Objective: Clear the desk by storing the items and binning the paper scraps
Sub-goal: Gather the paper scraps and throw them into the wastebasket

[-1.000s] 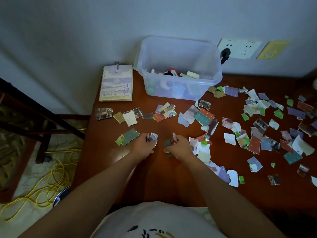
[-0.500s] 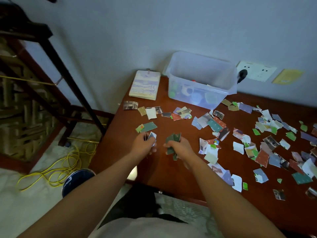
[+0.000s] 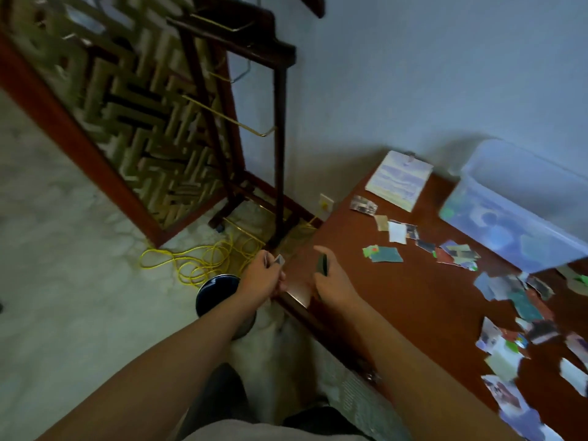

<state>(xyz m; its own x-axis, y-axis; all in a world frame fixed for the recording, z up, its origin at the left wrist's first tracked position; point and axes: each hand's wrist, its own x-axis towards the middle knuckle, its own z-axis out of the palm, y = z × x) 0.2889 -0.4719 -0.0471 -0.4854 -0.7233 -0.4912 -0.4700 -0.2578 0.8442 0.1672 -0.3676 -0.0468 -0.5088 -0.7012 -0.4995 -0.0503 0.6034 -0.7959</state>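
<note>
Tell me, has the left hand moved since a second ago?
Yes. The left hand, holding scraps, went left past the desk edge toward the floor bin.

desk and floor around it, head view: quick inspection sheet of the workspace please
surface: wooden desk, bare near its corner
job's things: paper scraps strewn over the desk; clear storage box at the wall, contents blurred; notebook beside it; bin on the floor by the desk corner
clutter: nothing seen
grippers: left hand pinches scraps near the bin; right hand grips dark scraps over the desk corner
cables: yellow cable coiled on the floor
surroundings: dark wooden rack, lattice screen, low wall socket
</note>
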